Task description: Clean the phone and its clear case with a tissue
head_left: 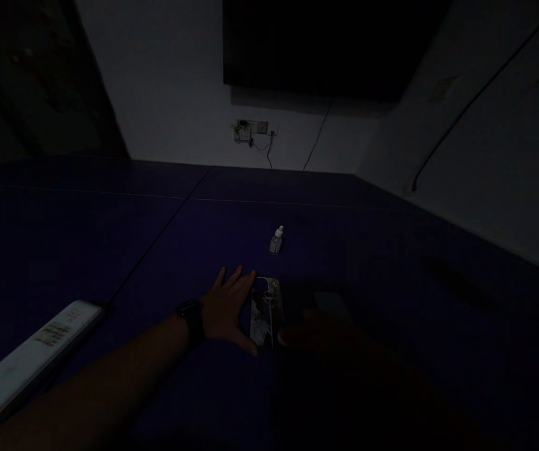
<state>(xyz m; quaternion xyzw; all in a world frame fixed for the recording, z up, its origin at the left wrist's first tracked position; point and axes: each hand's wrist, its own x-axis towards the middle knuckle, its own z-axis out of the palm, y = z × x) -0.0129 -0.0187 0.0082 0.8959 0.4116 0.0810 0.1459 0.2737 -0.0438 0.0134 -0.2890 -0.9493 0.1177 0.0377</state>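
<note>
In the dim head view, a phone case (260, 316) with a grey, black and white pattern and a camera cutout lies flat on the dark blue floor. My left hand (228, 307), with a black watch at the wrist, rests on its left side. Its fingers are spread, the index fingertip at the case's top left corner and the thumb by the bottom left. My right hand (309, 329) is in deep shadow at the case's lower right edge, one fingertip faintly lit there; its other fingers cannot be made out. Beyond the case stands a small clear dropper bottle (275, 243) with a white top.
A dark flat rectangular thing (332, 305), perhaps a phone, lies just beyond my right hand. A long white power bank-like device (34, 357) with a lit display is at the left. Wall sockets (253, 128) with cables and a large black screen (325, 50) are at the back.
</note>
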